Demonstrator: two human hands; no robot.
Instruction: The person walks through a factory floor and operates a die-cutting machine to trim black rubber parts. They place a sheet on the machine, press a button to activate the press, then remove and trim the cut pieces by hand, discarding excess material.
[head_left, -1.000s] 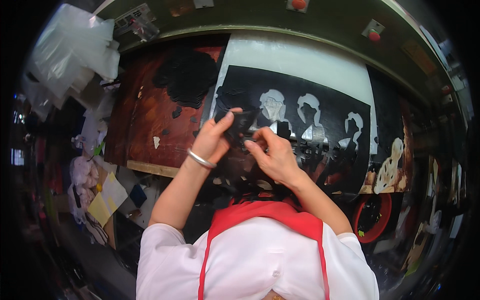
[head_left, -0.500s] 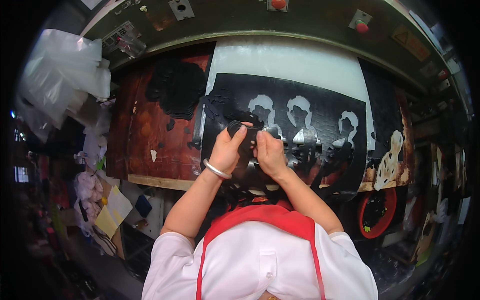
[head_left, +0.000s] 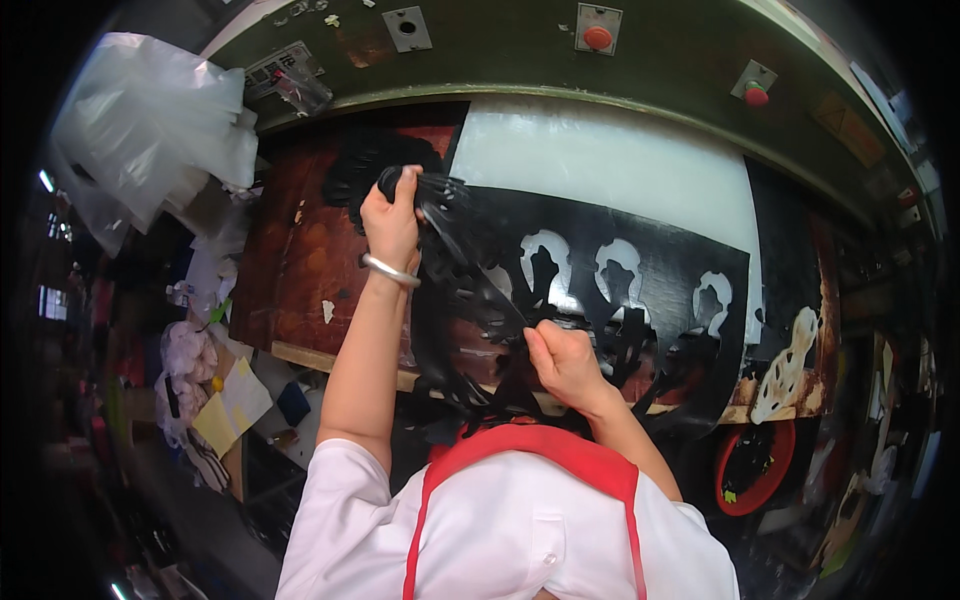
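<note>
A black flexible sheet point(head_left: 690, 252) with shaped cut-outs lies over a white board point(head_left: 600, 140) on the bench. My left hand point(head_left: 392, 222), with a silver bangle at its wrist, is raised at the sheet's left end. Its fingers are closed round dark, thin cut pieces point(head_left: 388, 182), with torn-looking strips trailing from there. My right hand point(head_left: 568, 362) is closed in a pinch at the sheet's near middle, where a taut strip point(head_left: 500, 300) runs up toward my left hand. A pile of black cut pieces point(head_left: 345, 165) sits just behind my left hand, partly hidden.
A green machine beam point(head_left: 500, 60) with red buttons spans the far side. Clear plastic bags point(head_left: 160, 130) hang at the far left. A pale perforated piece point(head_left: 785, 370) rests on the bench's right edge, above a red basin point(head_left: 760, 490) with black scraps.
My left hand has moved away from the right one, up and left to the pile, with dark pieces. The strips between the hands are now stretched out. My right hand has shifted slightly right and nearer.
</note>
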